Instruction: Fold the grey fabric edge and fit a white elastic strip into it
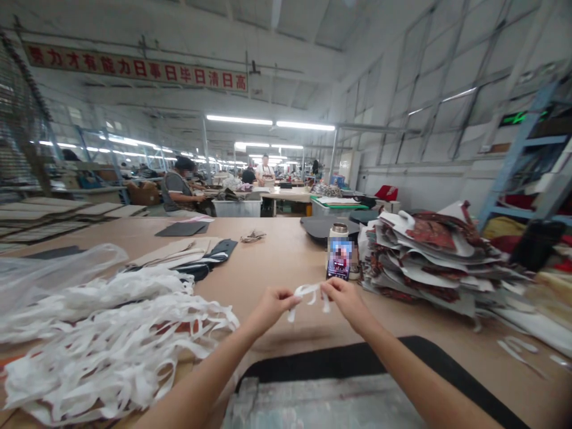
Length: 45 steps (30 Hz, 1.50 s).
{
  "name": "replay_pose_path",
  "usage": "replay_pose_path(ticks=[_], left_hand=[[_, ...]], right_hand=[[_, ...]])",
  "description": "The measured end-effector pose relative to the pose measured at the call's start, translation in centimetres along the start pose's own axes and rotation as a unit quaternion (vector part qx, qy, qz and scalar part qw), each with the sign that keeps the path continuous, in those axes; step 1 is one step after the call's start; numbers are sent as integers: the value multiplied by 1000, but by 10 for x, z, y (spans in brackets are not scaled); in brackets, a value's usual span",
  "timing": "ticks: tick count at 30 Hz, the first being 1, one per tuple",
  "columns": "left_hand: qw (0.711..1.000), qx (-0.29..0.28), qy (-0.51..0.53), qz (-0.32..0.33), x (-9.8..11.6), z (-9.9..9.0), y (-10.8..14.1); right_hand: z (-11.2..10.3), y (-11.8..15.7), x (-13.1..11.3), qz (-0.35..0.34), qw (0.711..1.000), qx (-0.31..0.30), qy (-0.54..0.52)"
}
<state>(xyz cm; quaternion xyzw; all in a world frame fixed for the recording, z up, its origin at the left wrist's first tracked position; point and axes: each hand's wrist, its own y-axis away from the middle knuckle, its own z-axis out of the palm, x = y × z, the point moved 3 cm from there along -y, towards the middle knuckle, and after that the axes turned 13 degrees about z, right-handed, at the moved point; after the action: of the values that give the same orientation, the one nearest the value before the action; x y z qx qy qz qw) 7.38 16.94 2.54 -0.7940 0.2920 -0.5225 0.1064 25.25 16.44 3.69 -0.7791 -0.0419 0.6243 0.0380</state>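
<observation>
My left hand [272, 307] and my right hand [346, 300] are held out over the brown worktable [277, 262], and together they pinch a short white fabric strip [308, 295] between their fingertips. The strip loops between the two hands and its ends hang down. A large loose pile of the same white strips [111, 333] lies to the left of my left arm. Just beyond my hands stands a phone [339, 259] propped against a metal bottle [338, 231].
A stack of patterned cut pieces [429, 253] lies at the right. A black mat [357, 363] lies at the near edge. Clear plastic [53, 271] and flat fabric pieces [187, 250] lie at the left. Other people work at tables [179, 187] far behind.
</observation>
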Motion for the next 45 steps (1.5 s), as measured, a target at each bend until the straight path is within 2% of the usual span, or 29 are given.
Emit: replay_pose_path(ticks=[4,10,12,14,17,19,21,24,27,29,32,33,35,37,39,41,45], left_hand=[[999,22,10,-40,-12,-28,-4],[989,116,-61,-62,-35,-75,-9],[988,107,-83,-70,-39,-86,-8],[990,62,-95,-85,-40,-95,-3],[985,9,-135,-106,-41,-107,5],[976,14,-186,-111,-39,-114,7],[962,45,-251,-102,-33,-115,5],[938,78,-336,-46,-9,-96,-3],[931,45,-361,41,26,-56,-5],[930,19,-352,99,49,-30,0],[954,34,-243,174,71,-7,9],[969,46,-169,175,74,-4,11],[990,59,-4,127,72,0,13],[989,56,119,62,67,2,12],[983,54,176,20,63,4,11],[977,54,207,-4,60,4,11],[965,53,255,-23,61,5,12]], right_hand=[[-26,-9,2,57,992,-23,-110],[-56,-18,-3,60,975,-1,-215],[-63,-20,-6,58,972,-1,-226],[-73,-22,-9,51,971,8,-233],[-101,-22,-16,30,968,46,-246],[-120,-19,-24,15,965,73,-252],[-130,-13,-33,10,967,77,-244],[-113,0,-46,34,977,32,-206],[-68,15,-52,79,980,-89,-161],[-38,23,-53,92,970,-167,-150],[-11,31,-49,73,971,-195,-113],[-6,32,-48,62,977,-189,-80],[-1,33,-45,35,985,-169,3],[1,34,-45,-9,987,-136,82],[2,34,-47,-52,984,-107,135],[4,35,-48,-65,980,-107,154],[11,41,-48,-6,979,-178,101]])
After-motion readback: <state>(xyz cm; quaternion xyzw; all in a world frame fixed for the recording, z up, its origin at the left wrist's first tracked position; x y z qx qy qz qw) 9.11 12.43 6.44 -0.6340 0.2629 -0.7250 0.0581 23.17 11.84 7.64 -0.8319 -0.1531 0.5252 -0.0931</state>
